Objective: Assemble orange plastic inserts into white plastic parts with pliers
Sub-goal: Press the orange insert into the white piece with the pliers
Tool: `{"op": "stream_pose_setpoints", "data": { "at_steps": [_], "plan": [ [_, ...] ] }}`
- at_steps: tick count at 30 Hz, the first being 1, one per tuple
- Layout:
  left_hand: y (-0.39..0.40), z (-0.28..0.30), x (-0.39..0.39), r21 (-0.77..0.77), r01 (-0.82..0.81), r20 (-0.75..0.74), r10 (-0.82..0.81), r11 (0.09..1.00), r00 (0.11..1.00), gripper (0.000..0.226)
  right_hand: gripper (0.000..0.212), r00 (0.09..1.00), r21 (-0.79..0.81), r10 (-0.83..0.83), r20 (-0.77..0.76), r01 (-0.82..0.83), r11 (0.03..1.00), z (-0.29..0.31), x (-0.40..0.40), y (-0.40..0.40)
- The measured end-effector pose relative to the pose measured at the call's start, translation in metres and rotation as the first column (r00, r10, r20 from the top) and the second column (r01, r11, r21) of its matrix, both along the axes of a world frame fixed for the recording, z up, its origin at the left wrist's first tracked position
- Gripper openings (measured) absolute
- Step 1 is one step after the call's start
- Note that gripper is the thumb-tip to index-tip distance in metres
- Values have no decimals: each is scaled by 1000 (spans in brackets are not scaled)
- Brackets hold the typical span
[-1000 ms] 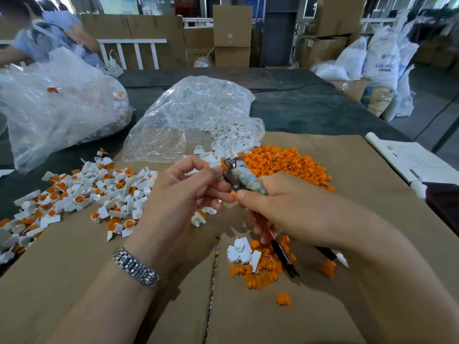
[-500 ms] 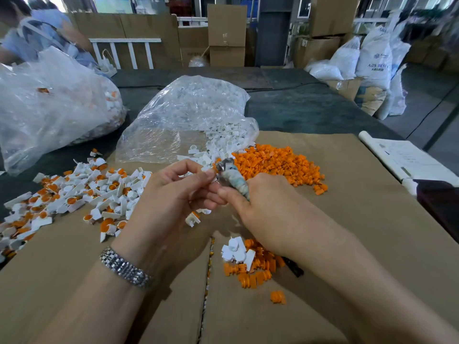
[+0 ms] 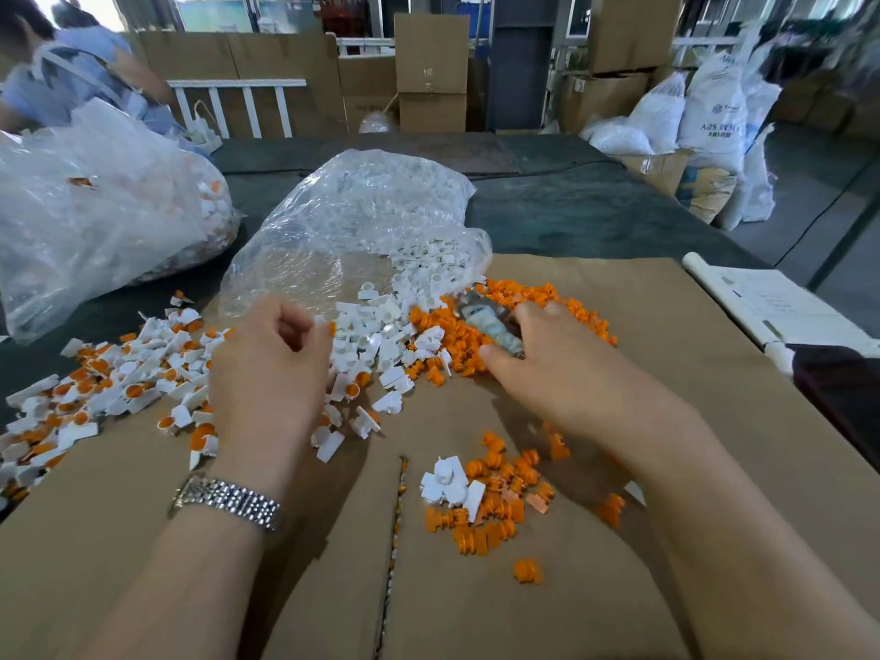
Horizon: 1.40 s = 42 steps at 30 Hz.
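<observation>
- Over the cardboard sheet point(image 3: 714, 373) on the table point(image 3: 595, 207), my left hand point(image 3: 266, 373) hovers palm down, wrist straight, fingers curled inward with thumb and forefinger close together; whether they pinch a part I cannot tell, the tips are blurred.
- Left wrist carries a metal watch band point(image 3: 228, 502).
- My right hand point(image 3: 562, 369) reaches forward, forearm angled in from the lower right, fingers wrapped around the pliers point(image 3: 490, 326), thumb along the tape-wrapped grip. Pliers' metal nose points up-left, lying over the near edge of the orange inserts point(image 3: 538, 297).
- Orange inserts pile sits just beyond and under the right hand, touching the loose white parts point(image 3: 381, 335) between the two hands.
- White parts spill out of the clear bag point(image 3: 362, 221) straight ahead, mouth toward me.
- Assembled pieces point(image 3: 109, 378), white with orange filling, spread left of the left hand, some under it.
- Small mixed heap point(image 3: 481, 502) of inserts and white parts lies nearer me, between the forearms.
- Second bag point(image 3: 95, 221) sits far left on the table.
</observation>
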<state>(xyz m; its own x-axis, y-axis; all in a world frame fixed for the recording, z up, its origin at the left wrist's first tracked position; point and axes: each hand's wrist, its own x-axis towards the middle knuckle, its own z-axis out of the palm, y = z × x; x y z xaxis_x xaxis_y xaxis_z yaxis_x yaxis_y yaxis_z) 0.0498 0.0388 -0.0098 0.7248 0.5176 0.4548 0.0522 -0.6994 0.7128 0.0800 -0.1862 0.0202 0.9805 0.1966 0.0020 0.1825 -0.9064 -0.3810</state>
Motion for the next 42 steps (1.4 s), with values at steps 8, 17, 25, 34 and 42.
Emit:
{"op": "stream_pose_setpoints", "data": {
  "at_steps": [8,17,25,34,42],
  "plan": [
    [-12,-7,0,235,287,-98,-271,929,958,8,63,990,-198,-93,107,113,974,-25,22,-4],
    [-24,-24,3,475,485,-387,-321,735,865,26,64,994,-183,-93,63,103,978,-34,25,-4],
    [-27,-20,-1,438,596,-386,-458,674,801,24,79,996,-187,-72,51,80,979,-33,22,-4],
    [-31,-14,-4,373,510,-258,-441,775,860,20,25,888,-281,241,392,-134,950,-32,21,6],
    [-36,2,-12,-559,523,38,-611,643,791,21,15,852,-389,301,429,-127,913,-36,22,18]
  ]
}}
